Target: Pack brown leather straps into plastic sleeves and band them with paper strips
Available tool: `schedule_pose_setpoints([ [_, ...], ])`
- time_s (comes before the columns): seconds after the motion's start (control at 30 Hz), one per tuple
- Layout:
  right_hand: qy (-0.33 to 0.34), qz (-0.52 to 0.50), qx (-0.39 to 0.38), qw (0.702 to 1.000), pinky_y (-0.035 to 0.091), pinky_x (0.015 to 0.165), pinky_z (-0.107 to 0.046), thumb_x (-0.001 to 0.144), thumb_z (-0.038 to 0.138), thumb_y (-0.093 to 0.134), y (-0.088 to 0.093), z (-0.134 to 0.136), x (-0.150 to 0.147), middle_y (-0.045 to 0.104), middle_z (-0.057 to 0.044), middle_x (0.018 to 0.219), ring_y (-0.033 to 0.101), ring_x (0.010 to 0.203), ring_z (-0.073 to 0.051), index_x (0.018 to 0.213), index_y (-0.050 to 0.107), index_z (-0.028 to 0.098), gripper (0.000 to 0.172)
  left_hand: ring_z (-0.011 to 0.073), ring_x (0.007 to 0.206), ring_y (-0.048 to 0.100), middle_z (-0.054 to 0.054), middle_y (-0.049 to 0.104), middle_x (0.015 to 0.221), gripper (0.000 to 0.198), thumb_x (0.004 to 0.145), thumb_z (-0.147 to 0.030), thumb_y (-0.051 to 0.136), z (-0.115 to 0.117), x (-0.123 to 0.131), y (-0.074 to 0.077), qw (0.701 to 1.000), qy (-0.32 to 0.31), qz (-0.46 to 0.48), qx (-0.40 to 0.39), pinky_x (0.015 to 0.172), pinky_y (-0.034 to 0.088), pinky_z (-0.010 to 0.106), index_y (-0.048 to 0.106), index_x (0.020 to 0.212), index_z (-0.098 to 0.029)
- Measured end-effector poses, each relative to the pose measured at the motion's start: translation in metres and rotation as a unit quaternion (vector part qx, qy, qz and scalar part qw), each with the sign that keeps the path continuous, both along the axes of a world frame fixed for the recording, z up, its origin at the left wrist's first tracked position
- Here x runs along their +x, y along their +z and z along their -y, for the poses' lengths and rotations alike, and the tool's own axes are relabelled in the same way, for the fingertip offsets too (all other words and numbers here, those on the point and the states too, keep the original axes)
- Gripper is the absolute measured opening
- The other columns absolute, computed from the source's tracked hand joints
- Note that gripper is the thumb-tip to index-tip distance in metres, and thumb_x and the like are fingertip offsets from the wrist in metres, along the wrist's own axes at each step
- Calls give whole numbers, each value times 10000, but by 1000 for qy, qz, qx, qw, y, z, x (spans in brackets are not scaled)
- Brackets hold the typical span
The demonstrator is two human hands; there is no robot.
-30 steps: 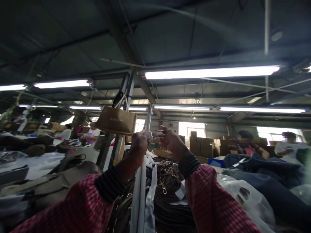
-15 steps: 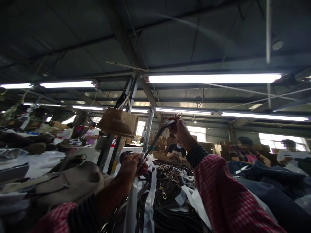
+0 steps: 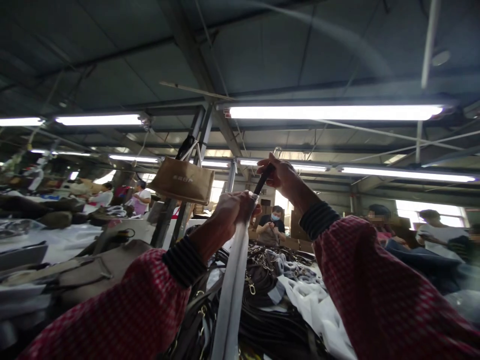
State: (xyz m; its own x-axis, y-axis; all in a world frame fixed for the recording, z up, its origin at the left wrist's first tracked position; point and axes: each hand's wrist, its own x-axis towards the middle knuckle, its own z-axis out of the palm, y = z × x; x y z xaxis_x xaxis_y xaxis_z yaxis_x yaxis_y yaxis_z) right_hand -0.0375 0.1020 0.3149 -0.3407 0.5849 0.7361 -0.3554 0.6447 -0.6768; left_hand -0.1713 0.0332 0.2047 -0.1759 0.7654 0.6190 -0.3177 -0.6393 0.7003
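Gripping white plastic sleeve (image 3: 229, 285) tight in L hand (image 3: 234, 212), R hand (image 3: 283, 177) closed on dark strap (image 3: 263, 179)

Long fluorescent tubes (image 3: 335, 112) glare white above the right hand (image 3: 281, 175), and the windows (image 3: 423, 212) beyond it burn out to blank brightness; the steel roof (image 3: 285, 45) overhead is dim. The left hand (image 3: 232, 212) falls in soft shadow; the dark straps (image 3: 270, 325) below it lose detail, and the picture bows and stretches toward its edges.
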Motion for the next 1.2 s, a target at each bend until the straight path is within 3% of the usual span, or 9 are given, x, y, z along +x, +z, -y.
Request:
schedule_pose_setpoints([
  [0.13,28,28,-8,999,420,546,-243,949,667,597,-20,-6,-10,710,-41,679,607,578,-124,870,722,141,546,141,543,661,81,713,640,152,906,-184,692,1,10,6,1000,-7,17,8,573,556,238,688,782,-96],
  [0.4,78,46,-53,994,454,560,-255,924,691,605,-54,-27,-7,716,-53,746,611,620,-147,915,716,171,532,153,553,658,92,715,638,58,759,-54,763,-6,17,-8,999,-15,35,-11,546,540,238,712,759,-80],
  [0.57,264,72,-153,950,472,576,-247,891,758,586,-144,-23,-21,671,-9,755,564,610,-133,981,680,211,562,130,516,644,12,674,587,107,795,-39,682,-32,11,-21,989,50,136,1,540,531,215,635,766,-131],
  [0.67,254,79,-186,946,459,569,-219,840,576,773,-204,-7,-23,642,3,743,528,576,-101,987,672,187,428,141,571,687,-5,677,595,160,775,-9,680,-37,-2,-38,979,90,185,-4,572,543,208,602,783,-150],
  [0.73,211,77,-193,955,348,482,-181,810,508,821,-226,0,-13,547,39,628,403,482,-57,930,665,156,403,157,605,709,19,711,654,201,729,23,707,-31,-13,-54,976,97,192,-21,584,559,219,613,803,-139],
  [0.83,121,122,-145,974,156,432,-193,823,530,802,-231,0,16,363,90,524,225,447,-34,778,616,143,431,179,659,736,79,763,784,220,718,27,725,-10,-31,-79,974,95,197,-51,596,586,240,619,832,-128],
  [0.97,3,222,-72,972,113,456,-233,839,554,777,-216,-5,64,318,86,529,231,475,-49,670,542,161,488,191,715,759,94,787,891,254,767,-50,766,20,-51,-114,974,88,193,-75,585,594,235,637,957,-156],
  [1.1,-33,300,-38,953,121,474,-258,826,549,775,-202,3,95,332,77,530,235,486,-63,640,560,170,474,233,706,764,146,782,927,340,797,-371,846,34,-63,-153,986,-10,25,-163,515,555,222,734,984,-111],
  [1.2,-35,337,-24,940,129,481,-272,789,527,800,-194,11,105,362,62,524,245,488,-74,651,650,169,412,148,610,711,121,772,880,305,786,-340,860,37,-66,-177,972,-61,-104,-201,542,509,182,786,958,-100],
])
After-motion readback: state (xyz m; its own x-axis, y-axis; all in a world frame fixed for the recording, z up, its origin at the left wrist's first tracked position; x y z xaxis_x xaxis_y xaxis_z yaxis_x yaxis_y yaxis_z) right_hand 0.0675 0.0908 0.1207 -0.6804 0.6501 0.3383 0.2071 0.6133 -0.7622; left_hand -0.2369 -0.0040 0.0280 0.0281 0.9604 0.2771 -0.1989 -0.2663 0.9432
